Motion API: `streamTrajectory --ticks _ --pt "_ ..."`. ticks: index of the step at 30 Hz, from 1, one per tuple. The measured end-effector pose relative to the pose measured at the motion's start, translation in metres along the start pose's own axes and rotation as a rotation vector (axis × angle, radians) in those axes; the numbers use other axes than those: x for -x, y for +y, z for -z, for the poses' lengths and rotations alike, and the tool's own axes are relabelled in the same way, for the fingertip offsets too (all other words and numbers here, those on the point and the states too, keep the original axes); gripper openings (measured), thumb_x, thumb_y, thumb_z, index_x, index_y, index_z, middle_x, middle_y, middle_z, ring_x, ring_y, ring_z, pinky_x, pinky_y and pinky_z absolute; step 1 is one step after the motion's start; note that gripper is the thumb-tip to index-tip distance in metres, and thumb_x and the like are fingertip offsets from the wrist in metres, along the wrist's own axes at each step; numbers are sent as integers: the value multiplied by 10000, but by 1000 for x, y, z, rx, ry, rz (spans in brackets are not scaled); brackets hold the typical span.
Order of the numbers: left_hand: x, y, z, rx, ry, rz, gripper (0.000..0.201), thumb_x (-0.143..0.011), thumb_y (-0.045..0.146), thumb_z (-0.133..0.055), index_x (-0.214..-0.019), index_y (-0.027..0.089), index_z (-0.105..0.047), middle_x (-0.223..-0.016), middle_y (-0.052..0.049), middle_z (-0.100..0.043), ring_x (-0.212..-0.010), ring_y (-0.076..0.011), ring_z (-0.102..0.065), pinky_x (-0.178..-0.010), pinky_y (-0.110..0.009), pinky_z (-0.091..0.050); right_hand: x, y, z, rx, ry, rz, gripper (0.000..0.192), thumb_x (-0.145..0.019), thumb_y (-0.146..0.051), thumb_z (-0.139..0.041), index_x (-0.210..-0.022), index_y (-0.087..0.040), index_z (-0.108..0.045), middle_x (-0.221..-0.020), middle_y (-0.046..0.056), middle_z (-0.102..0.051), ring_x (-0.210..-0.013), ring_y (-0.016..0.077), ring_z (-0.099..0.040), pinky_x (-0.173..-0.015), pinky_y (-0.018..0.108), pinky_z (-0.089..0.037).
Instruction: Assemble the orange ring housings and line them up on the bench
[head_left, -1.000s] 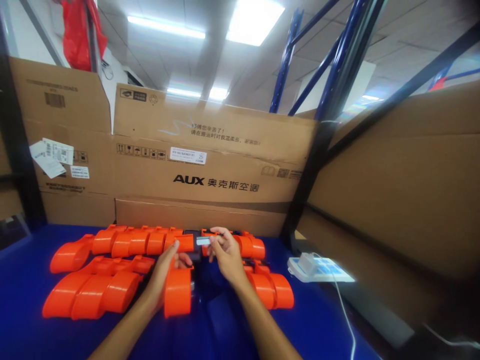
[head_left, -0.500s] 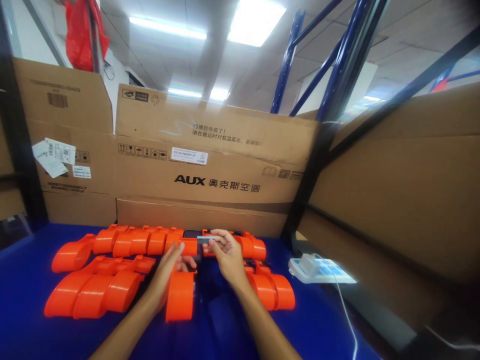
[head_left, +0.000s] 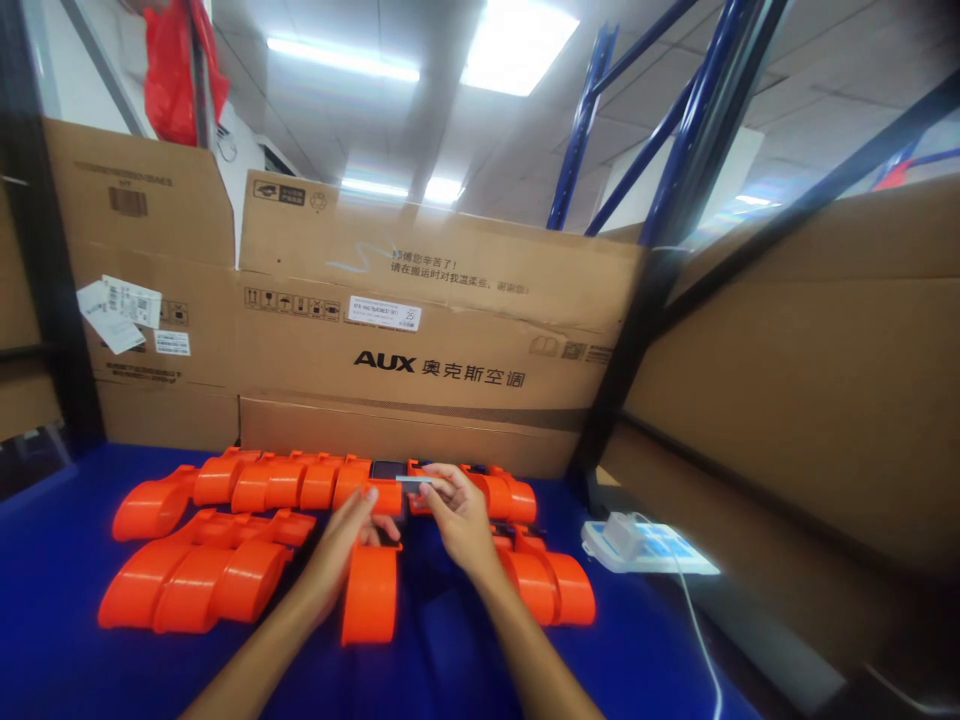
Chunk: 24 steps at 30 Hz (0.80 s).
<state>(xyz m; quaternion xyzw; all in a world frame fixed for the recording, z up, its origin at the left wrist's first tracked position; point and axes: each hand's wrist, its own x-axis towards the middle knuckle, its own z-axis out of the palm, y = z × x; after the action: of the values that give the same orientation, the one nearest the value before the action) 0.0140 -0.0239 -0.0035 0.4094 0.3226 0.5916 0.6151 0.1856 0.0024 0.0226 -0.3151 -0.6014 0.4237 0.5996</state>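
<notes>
Right hand pinches small grey strip over far row centre; left hand, fingers loosely curled, steadies near orange part; keep the strip level, left hand braced

Orange housings crowd left; blue tabletop lies open right.
</notes>
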Motion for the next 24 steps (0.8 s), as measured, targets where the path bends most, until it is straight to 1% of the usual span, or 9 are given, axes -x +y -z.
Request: streamTrajectory --ticks 3,7,10,12,15,18,21,24 --pt "0 -2 0 -21 -7 -19 437 -768 573 -711 -844 147 -649 -721 -68 -720 -450 -96 -513 -457 -215 -370 2 1 -3 -4 -14 -23 418 -800 -463 -743 -1102 -205 -613 -876 47 -738 -809 218 -726 -749 355 -598" --pt "1 3 1 -27 -20 -25 436 -766 551 -727 -932 155 -648 -749 -67 -733 -473 -103 -537 -480 -218 -386 3 0 -5 -14 -39 -39 462 -803 -457 -742 -1176 -219 -609 -867 42 -744 -803 215 -723 -754 361 -599" --pt "1 10 3 43 16 3 454 -744 578 -729 -897 163 -627 -686 -47 -719 -439 -116 -537 -454 -224 -371 3 -1 -4 -14 -32 -26 480 -814 -463 -731 -1204 -208 -616 -925 64 -747 -848 219 -719 -750 357 -597" --pt "1 14 4 71 42 7 461 -734 593 -728 -848 160 -624 -626 -36 -698 -420 -123 -535 -445 -226 -358 3 -1 -4 11 -14 -4 431 -828 -467 -714 -1157 -193 -662 -937 76 -747 -867 226 -717 -727 345 -596" --pt "0 15 4 71 46 -3 486 -725 623 -719 -819 154 -637 -607 -38 -692 -441 -143 -566 -457 -233 -364 3 0 -3 56 -17 12 382 -851 -459 -690 -1113 -183 -713 -861 67 -752 -826 225 -721 -690 338 -595" --pt "0 12 6 51 33 -9 539 -727 679 -685 -800 145 -655 -630 -51 -694 -463 -139 -565 -464 -233 -376 3 2 -1 77 -16 18 399 -855 -450 -690 -1159 -192 -721 -840 58 -762 -817 228 -722 -703 361 -603" --pt "-2 8 7 12 30 2 561 -740 701 -653 -750 139 -659 -640 -61 -691 -462 -131 -557 -470 -233 -391 3 4 1 82 -16 10 376 -833 -442 -715 -1136 -221 -745 -990 69 -775 -887 247 -717 -749 400 -612" --pt "-1 8 6 1 21 19 556 -734 699 -660 -722 143 -655 -635 -59 -688 -475 -136 -568 -484 -235 -405 4 4 1 74 -47 -1 345 -815 -450 -731 -1093 -249 -765 -1188 68 -730 -1013 282 -694 -790 432 -615"
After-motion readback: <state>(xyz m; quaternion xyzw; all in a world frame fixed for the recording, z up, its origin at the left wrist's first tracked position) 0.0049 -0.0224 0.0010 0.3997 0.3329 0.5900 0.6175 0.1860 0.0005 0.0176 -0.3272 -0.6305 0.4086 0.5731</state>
